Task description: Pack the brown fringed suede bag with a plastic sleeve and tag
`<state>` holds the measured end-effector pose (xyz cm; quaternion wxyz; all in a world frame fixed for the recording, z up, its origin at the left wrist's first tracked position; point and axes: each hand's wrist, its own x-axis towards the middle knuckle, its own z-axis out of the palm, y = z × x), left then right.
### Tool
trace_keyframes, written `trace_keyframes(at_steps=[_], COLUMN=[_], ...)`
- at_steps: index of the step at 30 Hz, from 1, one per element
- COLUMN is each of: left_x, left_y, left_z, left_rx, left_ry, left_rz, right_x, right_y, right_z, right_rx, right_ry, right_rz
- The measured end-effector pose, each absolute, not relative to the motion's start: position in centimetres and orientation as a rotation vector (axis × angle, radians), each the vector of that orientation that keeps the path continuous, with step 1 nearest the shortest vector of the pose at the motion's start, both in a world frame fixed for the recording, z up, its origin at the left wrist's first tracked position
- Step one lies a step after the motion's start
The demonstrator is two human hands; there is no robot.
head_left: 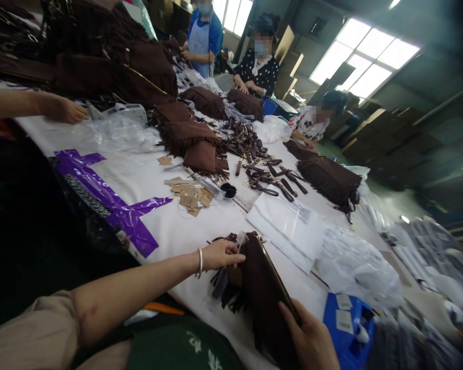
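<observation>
We are in a workshop with big windows, at a long counter (165, 231) covered in white. At the far left, a co-worker's hand (61, 109) rests near clear plastic bags (116, 133). Strips of purple tape (111, 203) are stuck on the counter, and beside them lies a small heap of brown paper tags (191, 196); we cannot read any writing on them. In the middle, our left hand (224, 254), with a bracelet at the wrist, pinches a thin pale piece at the top corner of a dark brown fringed bag (262, 293). The bag stands tilted on the near edge of the counter; it looks like suede, with a gold metal edge and fringes hanging down. Our right hand (310, 339) is closed on its lower edge. Behind lies a white folded sheet (289, 226) with a printed label, too small to read. At the right stands a blue box (349, 329).
</observation>
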<state>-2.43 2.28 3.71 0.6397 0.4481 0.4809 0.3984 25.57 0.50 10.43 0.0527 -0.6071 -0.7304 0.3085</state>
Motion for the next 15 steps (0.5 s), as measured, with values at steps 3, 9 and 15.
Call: trace_keyframes(at_steps=[3,9,15], left_x=[-2.5,-3.1,-4.5], left_y=[2.1,1.7,1.8], left_z=[3.9,3.5,2.5], left_rx=[0.799,0.983,1.296], left_ry=[1.07,1.192,1.438], left_rz=[0.935,0.802,0.806], right_x=[25.5,25.3,25.5], right_y=[0.1,-0.4,-0.6], right_z=[10.3,10.1,9.8], right_rx=[-1.859,-1.838,-1.812], right_ry=[-2.19,-2.213,-2.146], right_rz=[0.916,0.878,0.864])
